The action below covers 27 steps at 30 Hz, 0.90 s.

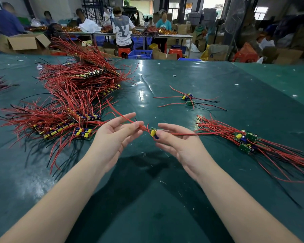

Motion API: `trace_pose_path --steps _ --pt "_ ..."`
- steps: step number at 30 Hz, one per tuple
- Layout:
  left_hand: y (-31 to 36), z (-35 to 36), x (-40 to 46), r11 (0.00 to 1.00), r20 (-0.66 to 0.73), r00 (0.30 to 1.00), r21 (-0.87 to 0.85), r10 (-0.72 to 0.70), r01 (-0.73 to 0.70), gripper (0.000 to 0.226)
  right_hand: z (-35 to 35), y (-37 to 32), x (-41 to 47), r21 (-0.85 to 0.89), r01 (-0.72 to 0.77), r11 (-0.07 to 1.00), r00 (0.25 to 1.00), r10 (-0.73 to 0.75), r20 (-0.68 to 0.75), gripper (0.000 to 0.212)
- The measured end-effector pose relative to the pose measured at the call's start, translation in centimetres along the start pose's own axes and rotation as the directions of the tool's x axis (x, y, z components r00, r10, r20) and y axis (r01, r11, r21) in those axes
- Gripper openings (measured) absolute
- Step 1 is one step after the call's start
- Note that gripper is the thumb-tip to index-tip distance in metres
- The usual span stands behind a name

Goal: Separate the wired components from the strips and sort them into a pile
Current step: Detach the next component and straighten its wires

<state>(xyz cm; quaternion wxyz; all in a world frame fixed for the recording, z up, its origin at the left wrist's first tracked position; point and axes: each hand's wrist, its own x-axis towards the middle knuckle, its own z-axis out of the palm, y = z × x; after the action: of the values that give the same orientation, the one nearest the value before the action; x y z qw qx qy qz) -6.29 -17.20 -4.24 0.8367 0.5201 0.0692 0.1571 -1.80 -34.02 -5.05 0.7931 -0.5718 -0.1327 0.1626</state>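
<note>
Head view: left hand (112,135) fingers pinch red leads; right hand (179,146) fingers curl round one freed component (154,133), held above worktop (147,190). Next, likely: lay it on right pile (246,139). Unsplit strips (74,102) far left.

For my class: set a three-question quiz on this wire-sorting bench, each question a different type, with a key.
1. True or false: the left hand pinches a red wire.
2. The sorted pile lies on which side of the hands? A) left B) right
3. Fill in: the right hand holds a small ____ with a yellow capacitor.

Key: 1 true; 2 B; 3 board.
</note>
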Motion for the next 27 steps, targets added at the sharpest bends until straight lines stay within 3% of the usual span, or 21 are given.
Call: trace_pose_path --steps 8,18,27 --pt "-0.4 0.3 0.0 1.000 0.043 0.999 0.024 -0.002 0.000 0.015 0.3 0.5 -0.3 0.091 -0.009 0.996 0.999 0.013 -0.038 0.007" --pt "-0.3 0.1 0.2 0.995 -0.083 0.995 -0.078 -0.063 0.057 0.014 0.9 0.7 -0.7 0.122 -0.021 0.992 0.999 0.026 -0.039 0.008" --pt "-0.6 0.1 0.2 0.999 -0.118 0.993 -0.041 0.022 -0.027 0.013 1.2 0.5 -0.9 0.233 -0.134 0.963 0.991 0.131 0.027 0.013"
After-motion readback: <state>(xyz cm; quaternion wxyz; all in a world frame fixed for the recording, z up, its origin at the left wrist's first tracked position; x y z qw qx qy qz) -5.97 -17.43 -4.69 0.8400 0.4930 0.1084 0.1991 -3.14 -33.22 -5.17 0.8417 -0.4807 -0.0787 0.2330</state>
